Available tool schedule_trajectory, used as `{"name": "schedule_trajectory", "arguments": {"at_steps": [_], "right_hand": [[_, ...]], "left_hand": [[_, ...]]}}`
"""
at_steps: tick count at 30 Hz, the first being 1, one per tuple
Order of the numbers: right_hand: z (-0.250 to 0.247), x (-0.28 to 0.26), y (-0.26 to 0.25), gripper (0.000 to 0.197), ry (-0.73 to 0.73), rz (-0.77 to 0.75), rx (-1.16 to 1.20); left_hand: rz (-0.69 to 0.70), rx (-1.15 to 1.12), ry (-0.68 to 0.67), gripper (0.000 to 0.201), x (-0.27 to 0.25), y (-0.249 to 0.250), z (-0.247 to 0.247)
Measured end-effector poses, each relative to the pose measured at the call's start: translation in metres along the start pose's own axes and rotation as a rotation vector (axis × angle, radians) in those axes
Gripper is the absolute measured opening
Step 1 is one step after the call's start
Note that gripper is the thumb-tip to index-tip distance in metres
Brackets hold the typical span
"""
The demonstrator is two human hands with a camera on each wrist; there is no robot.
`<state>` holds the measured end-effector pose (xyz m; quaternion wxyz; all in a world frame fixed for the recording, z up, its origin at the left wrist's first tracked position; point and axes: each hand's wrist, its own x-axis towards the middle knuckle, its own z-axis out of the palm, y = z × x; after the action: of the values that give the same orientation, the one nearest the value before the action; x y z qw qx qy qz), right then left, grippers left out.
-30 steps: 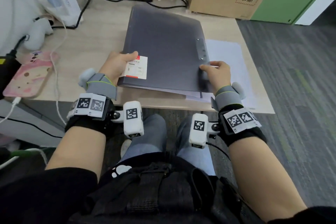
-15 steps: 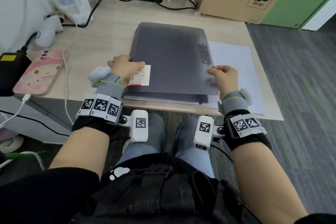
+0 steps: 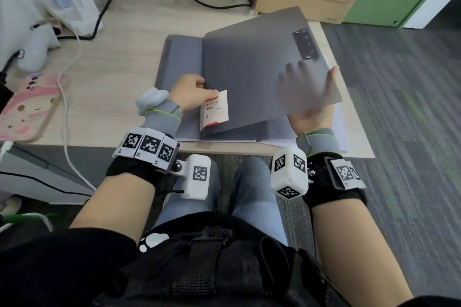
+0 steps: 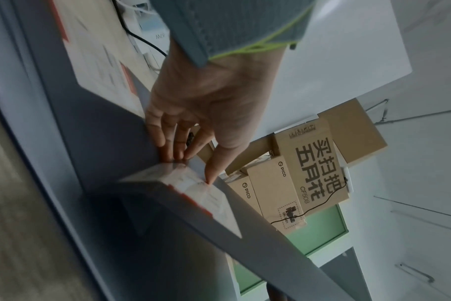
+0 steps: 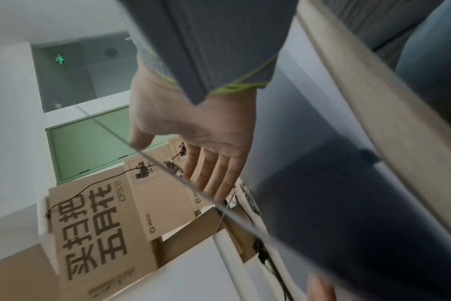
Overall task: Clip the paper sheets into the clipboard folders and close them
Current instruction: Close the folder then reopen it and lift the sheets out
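Head view: right hand fingers spread beneath raised folder cover; left hand pinches its edge.

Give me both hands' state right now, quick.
Left hand: pinching the folder at its spine edge by the label.
Right hand: open, fingers straight under the folder's lifted cover, thumb at its edge.

Grey wrist cuffs edged green, black straps carrying checkered tags, white camera blocks, blue jeans.
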<state>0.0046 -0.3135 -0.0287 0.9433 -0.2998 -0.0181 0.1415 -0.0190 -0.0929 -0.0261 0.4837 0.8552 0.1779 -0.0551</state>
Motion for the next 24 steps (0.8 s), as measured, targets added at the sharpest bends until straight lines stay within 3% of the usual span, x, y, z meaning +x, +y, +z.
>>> {"name": "schedule_trajectory", "arguments": {"at_steps": [4,6,8,9,10,11,12,14,16,17,18,20,24], "right_hand": [[0.026,0.006,-0.003,0.057,-0.025,-0.004,0.060],[0.044,0.007,-0.003,0.055,-0.002,-0.005,-0.041],[0.059,0.008,0.001,0.082,0.035,0.023,-0.202],[0.070,0.006,0.006,0.083,0.055,0.031,-0.295],[0.074,0.011,0.011,0.067,0.122,0.001,-0.397],[0.077,0.014,0.013,0.037,0.154,-0.020,-0.414],[0.082,0.020,0.018,0.022,0.134,-0.010,-0.389],[0.098,0.028,0.029,0.016,-0.026,0.003,-0.382],[0.120,0.036,0.045,0.011,-0.076,0.017,-0.618],[0.129,0.037,0.053,0.021,-0.119,0.070,-0.717],[0.137,0.040,0.062,0.044,-0.166,0.110,-0.794],[0.149,0.040,0.077,0.076,-0.198,0.046,-0.872],[0.163,0.041,0.117,0.088,-0.226,0.011,-0.979]], "left_hand": [[0.031,-0.002,-0.129,0.055,-0.001,0.006,0.005],[0.068,-0.032,-0.196,0.049,-0.007,0.013,0.005],[0.087,-0.086,-0.241,0.040,-0.010,0.017,0.003],[0.099,-0.130,-0.248,0.034,-0.011,0.016,-0.002],[0.108,-0.172,-0.252,0.029,-0.013,0.018,-0.008],[0.117,-0.207,-0.256,0.027,-0.014,0.020,-0.012],[0.120,-0.238,-0.257,0.029,-0.017,0.020,-0.020],[0.139,-0.311,-0.255,0.036,-0.021,0.019,-0.037],[0.167,-0.389,-0.252,0.041,-0.026,0.017,-0.054],[0.187,-0.415,-0.251,0.044,-0.029,0.016,-0.062],[0.199,-0.441,-0.246,0.050,-0.033,0.014,-0.071],[0.209,-0.510,-0.217,0.060,-0.036,0.012,-0.085],[0.224,-0.679,-0.135,0.069,-0.042,-0.013,-0.124]]}}
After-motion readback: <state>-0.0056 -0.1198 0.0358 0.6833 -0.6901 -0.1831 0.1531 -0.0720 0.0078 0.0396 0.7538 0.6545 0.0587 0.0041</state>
